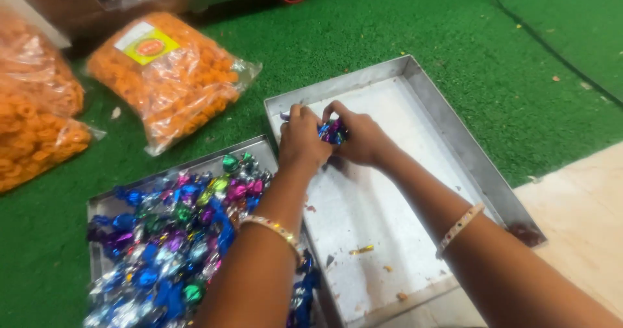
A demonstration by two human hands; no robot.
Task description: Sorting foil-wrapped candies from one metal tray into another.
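Note:
My left hand (300,141) and my right hand (361,135) meet over the far end of a nearly bare metal tray (448,127). Between them they hold a small cluster of shiny foil-wrapped candies (332,132), blue and pink. Both hands curl around the cluster. A second metal tray (104,201) lies to the left, heaped with several foil-wrapped candies (175,237) in blue, purple, green, pink and silver. My left forearm crosses above that heap. Each wrist wears a beaded bangle.
Two clear bags of orange ring-shaped snacks (172,75) (36,120) lie on the green artificial turf (519,62) at the left. A tan floor (584,218) begins at the right. A few crumbs and a small wrapper lie in the right tray.

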